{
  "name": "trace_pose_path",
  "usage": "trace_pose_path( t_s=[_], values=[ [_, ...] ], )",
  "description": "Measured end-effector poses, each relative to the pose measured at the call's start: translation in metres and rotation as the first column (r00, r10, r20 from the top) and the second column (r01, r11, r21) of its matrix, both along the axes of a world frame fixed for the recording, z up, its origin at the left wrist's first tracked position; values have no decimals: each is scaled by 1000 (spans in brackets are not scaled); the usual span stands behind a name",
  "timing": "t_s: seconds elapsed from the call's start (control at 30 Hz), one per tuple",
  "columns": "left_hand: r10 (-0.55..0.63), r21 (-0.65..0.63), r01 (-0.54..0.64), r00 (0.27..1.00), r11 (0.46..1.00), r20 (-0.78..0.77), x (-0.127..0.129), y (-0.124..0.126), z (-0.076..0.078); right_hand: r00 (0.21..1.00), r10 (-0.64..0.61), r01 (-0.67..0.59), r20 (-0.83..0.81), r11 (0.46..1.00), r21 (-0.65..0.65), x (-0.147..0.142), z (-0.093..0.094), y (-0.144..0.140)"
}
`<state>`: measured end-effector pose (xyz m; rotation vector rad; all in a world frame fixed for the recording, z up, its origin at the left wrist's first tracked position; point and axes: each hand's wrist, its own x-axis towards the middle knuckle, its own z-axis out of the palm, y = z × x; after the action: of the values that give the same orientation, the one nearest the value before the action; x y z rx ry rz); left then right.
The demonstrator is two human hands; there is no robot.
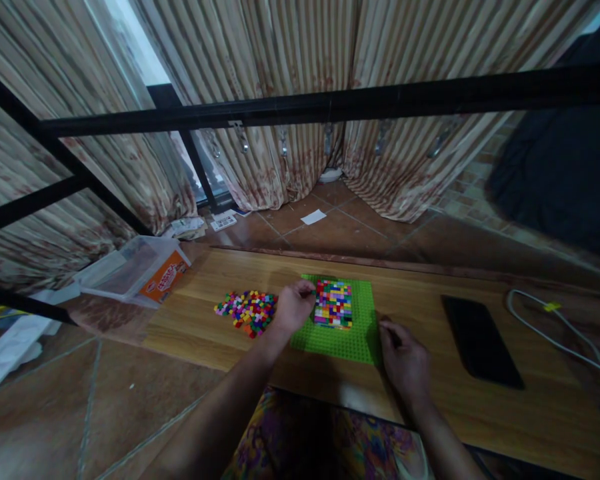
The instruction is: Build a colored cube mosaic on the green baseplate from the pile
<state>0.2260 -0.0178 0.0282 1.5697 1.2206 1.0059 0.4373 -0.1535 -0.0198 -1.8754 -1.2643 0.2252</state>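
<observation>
The green baseplate [341, 337] lies flat, its long axis running away from the person, near edge close to the surface [480, 413] edge. The left hand [294, 307], fingers curled, pinches at the brick block [333, 303]; its grip contents cannot be told. The right hand [404, 360], loosely curled and empty, touches the plate's right edge, with open room rightward toward the phone [480, 340].

You see one view, from your head: it looks forward and down, close over the wooden board [430, 427].

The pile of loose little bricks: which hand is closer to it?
Left. The left hand sits just beside the pile of loose bricks, fingers at the block patch on the green plate. The right hand rests at the plate's far corner.
</observation>
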Motion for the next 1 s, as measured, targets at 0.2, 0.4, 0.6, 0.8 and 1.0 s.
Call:
trace_pose_path(
  t_s=[0.2, 0.4, 0.6, 0.8, 1.0],
  values=[
    [7, 7, -7, 1000, 1000, -2, 1, -4, -1, 1000, -11, 11, 0, 1000, -1, -1, 2, 1],
    [14, -21, -14, 1000, 1000, 4, 2, -3, 1, 1000, 7, -7, -2, 1000, 6, -1, 3, 0],
    [33, -90, -30, 999, 995, 35, 4, 4, 2, 1000, 10, -9, -15, 1000, 13, -1, 3, 0],
    [31, -123, -23, 997, 992, 65, 5, 5, 0, 1000, 7, -7, -15, 1000, 8, -2, 2, 0],
    [42, -149, -26, 994, 989, 105, 4, 3, -1, 1000, 9, -9, 8, 1000, 14, -2, 2, 0]
  ],
)
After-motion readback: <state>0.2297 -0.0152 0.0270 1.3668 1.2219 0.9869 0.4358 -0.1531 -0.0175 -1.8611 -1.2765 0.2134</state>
